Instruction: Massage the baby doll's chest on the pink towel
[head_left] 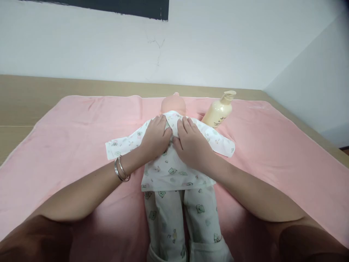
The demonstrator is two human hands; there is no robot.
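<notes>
A baby doll [173, 103] lies on a pink blanket, its head toward the wall. It is dressed in a white printed top [174, 171] and matching trousers [200, 214]. Both sleeves stretch out to the sides, and no doll hands show at their ends. My left hand [156, 136] rests flat on the left of the top's chest, fingers extended toward the collar. Opposite it, my right hand [192, 143] lies flat on the right of the chest. The two thumbs come close together at the middle. Neither hand holds anything.
A cream pump bottle [218, 111] leans to the right, beside the doll's right-hand sleeve. The pink blanket [272, 145] covers most of a wooden surface [32, 94]. Behind it rises a white wall [212, 43] with a dark panel [147, 8] at the top.
</notes>
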